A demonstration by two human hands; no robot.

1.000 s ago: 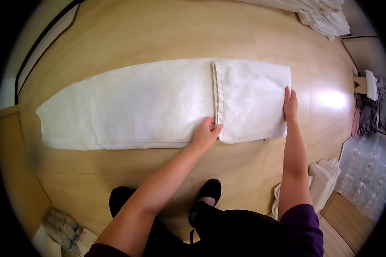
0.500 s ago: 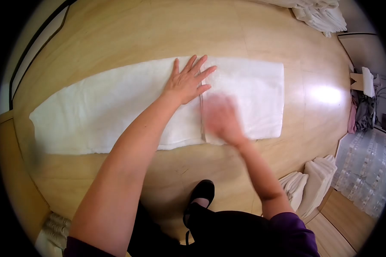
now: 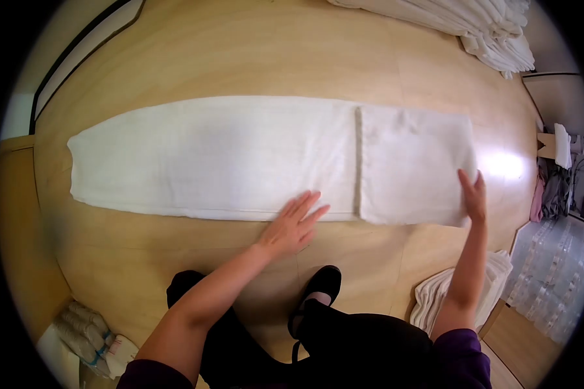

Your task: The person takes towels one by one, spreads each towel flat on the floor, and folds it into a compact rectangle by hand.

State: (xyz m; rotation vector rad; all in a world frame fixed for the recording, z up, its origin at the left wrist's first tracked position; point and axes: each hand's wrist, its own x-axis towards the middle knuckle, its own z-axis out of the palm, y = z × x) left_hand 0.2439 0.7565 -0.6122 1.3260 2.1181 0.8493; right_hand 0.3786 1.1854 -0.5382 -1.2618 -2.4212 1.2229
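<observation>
Wooden floor [image 3: 240,58] — white cloth [image 3: 259,155] — hands

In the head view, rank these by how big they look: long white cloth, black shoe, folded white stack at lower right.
1. Long white cloth
2. Folded white stack, though partly hidden
3. Black shoe

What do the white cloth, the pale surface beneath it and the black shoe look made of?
White cloth: soft, matte textile, perhaps cotton, by its creases and limp fold.
Pale surface: smooth wood or wood-look laminate, by its faint seams, tan tone and glare.
Black shoe: leather or synthetic, too dark to tell.
</observation>
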